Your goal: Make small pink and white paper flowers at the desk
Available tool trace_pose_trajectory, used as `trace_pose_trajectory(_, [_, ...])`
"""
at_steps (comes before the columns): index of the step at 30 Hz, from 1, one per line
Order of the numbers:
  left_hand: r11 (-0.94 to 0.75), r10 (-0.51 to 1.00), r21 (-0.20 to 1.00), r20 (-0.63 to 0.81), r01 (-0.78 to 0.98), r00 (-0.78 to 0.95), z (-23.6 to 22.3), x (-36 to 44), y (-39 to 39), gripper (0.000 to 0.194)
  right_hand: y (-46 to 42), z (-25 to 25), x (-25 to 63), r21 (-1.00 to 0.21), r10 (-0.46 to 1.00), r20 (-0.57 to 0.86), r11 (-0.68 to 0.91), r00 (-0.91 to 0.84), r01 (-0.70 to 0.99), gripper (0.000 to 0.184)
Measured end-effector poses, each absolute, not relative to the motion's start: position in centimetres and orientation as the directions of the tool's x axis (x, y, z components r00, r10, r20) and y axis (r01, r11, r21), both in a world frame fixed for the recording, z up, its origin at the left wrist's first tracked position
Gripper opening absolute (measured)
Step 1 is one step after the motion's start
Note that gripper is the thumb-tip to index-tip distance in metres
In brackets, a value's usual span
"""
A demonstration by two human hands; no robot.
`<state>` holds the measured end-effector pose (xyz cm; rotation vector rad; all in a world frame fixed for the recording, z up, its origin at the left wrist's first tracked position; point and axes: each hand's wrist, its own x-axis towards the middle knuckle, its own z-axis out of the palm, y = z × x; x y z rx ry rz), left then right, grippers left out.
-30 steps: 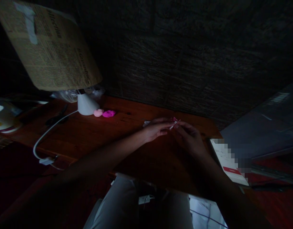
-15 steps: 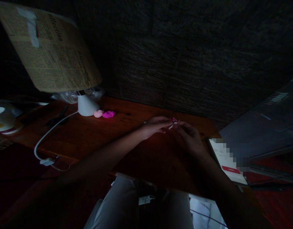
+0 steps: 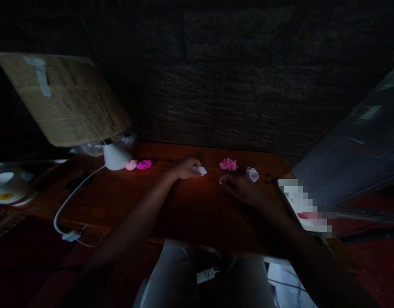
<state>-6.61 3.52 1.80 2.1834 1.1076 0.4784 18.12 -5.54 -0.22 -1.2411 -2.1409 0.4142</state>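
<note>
My left hand [image 3: 186,168] is closed on a crumpled white piece [image 3: 200,170], which looks like paper or thin cloth, just above the wooden table. To its right, my right hand [image 3: 241,186] has its fingers drawn together. A small pale spot shows at its fingertips, too dim to identify. Behind that hand lies a ruffled pink piece [image 3: 228,164] that looks like a flower. A ruffled whitish piece [image 3: 252,174] lies to the right of the pink one. Both hands are apart from each other.
A lamp [image 3: 116,156] with a newsprint shade stands at the left, its white cable [image 3: 62,201] hanging over the table edge. Near its base lie a pale pink lump [image 3: 131,165] and a magenta lump [image 3: 144,164]. A white cup [image 3: 6,188] is far left; a partly blurred flat item [image 3: 307,224] lies right.
My hands were together over small pink and white bits; now they are apart, the left farther left with the white piece. The ruffled pink and whitish pieces have come into sight. The view has shifted upward.
</note>
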Motion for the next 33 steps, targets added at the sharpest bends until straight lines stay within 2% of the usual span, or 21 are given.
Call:
trace_pose_trajectory(4, [-0.292,0.805,0.886,0.024,0.360,0.592,1.7,-5.7,3.4,0.032,-5.6,-0.1,18.6,-0.536,0.860,0.299,0.510,-0.414,0.673,0.022])
trace_pose_trajectory(6, [-0.250,0.792,0.942,0.067,0.223,0.607,1.8,-5.1,3.1,0.036,-5.7,0.4,18.7,-0.567,0.868,0.311,0.496,-0.386,0.658,0.021])
trace_pose_trajectory(8, [-0.258,0.771,0.956,0.117,0.138,0.626,1.8,-4.4,2.6,0.039,-5.8,0.8,18.7,-0.645,0.889,0.336,0.458,-0.312,0.611,0.020])
trace_pose_trajectory(11, [-0.273,0.727,0.959,0.152,0.079,0.670,1.9,-3.6,1.8,0.038,-5.9,1.2,18.5,-0.801,0.943,0.254,0.330,-0.216,0.500,0.027])
trace_pose_trajectory(15, [-0.303,0.678,0.952,0.181,0.047,0.712,2.0,-3.0,1.2,0.041,-5.9,1.3,18.3,-0.886,0.960,0.197,0.260,-0.197,0.384,0.031])
trace_pose_trajectory(22, [-0.370,0.673,0.925,0.205,0.083,0.711,2.0,-2.8,1.1,0.031,-6.0,1.2,18.3,-0.889,0.947,0.234,0.300,-0.219,0.345,0.032])
trace_pose_trajectory(29, [-0.455,0.669,0.882,0.248,0.123,0.700,2.1,-2.5,0.5,0.025,-6.2,1.3,18.0,-0.767,0.903,0.370,0.430,-0.219,0.477,0.023])
trace_pose_trajectory(33, [-0.492,0.660,0.861,0.275,0.125,0.699,2.0,-2.2,0.1,0.019,-6.0,1.0,17.8,-0.752,0.913,0.364,0.404,-0.183,0.521,0.019])
